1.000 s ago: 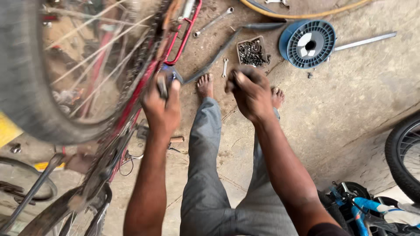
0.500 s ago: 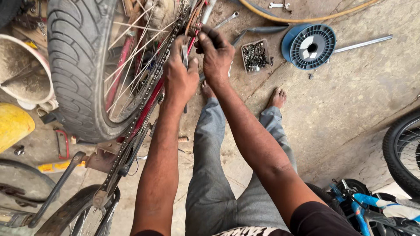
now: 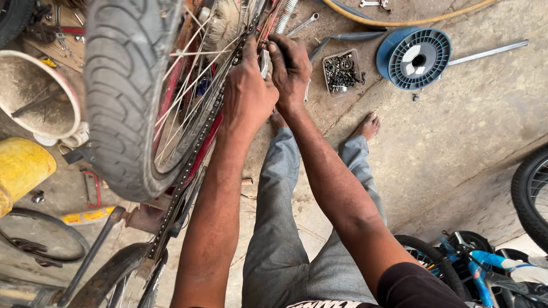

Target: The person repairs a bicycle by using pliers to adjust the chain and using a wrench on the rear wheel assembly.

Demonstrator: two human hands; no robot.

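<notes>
A red bicycle frame (image 3: 205, 142) stands with its wheel raised, a thick black tyre (image 3: 120, 102) and spokes filling the upper left. Its chain (image 3: 188, 171) runs down along the frame. My left hand (image 3: 248, 94) is closed over the chain and frame near the top of the wheel. Just to its right, touching it, my right hand (image 3: 291, 68) pinches a small metal part (image 3: 264, 61) at the same spot. What the fingers hold underneath is hidden. My grey trouser legs (image 3: 279, 228) and bare foot (image 3: 368, 125) are below.
On the concrete floor lie a blue spool (image 3: 419, 57), a small tray of nuts and bolts (image 3: 341, 71), a spanner (image 3: 302, 24), a metal rod (image 3: 491, 51) and a yellow hose (image 3: 411, 20). A white basin (image 3: 34, 97) and yellow container (image 3: 23, 168) sit left. A blue bicycle (image 3: 491, 268) and another tyre (image 3: 531, 194) are at right.
Both hands have moved up from near my feet to the chain and frame beside the wheel and closed together there. The view has shifted, so the wheel looks larger.
</notes>
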